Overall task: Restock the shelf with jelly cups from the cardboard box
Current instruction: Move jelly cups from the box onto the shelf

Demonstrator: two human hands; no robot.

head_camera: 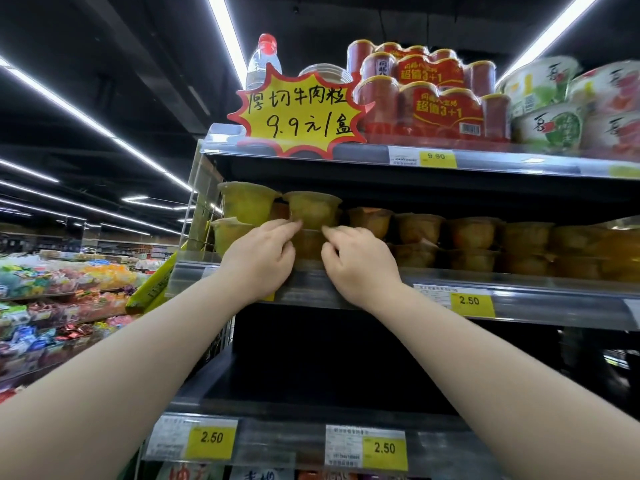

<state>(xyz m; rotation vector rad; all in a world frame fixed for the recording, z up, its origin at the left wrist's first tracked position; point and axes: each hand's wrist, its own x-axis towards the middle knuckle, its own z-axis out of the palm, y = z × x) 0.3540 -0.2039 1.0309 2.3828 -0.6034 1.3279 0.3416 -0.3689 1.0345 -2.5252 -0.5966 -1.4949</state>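
At the left end of the shelf two greenish cups sit stacked one on the other. Just beside them my left hand reaches up, its fingertips curled against the foot of the jelly cup, which stands upright on a lower cup. My right hand meets the same foot from the other side with its fingers bent in. The hands are close together but not touching, each pinching the cup low down.

I judge this cup to be light, with a thin plastic wall that would give if squeezed and a smooth, slippery skin. The safest hold is low on the wall or under the flared rim, with gentle pressure from both sides. Its narrow base on the cup below makes the stack likely to tip.

To the right runs a double-stacked row of orange cups, with a yellow price tag on the shelf edge under them. The cardboard box is out of view.
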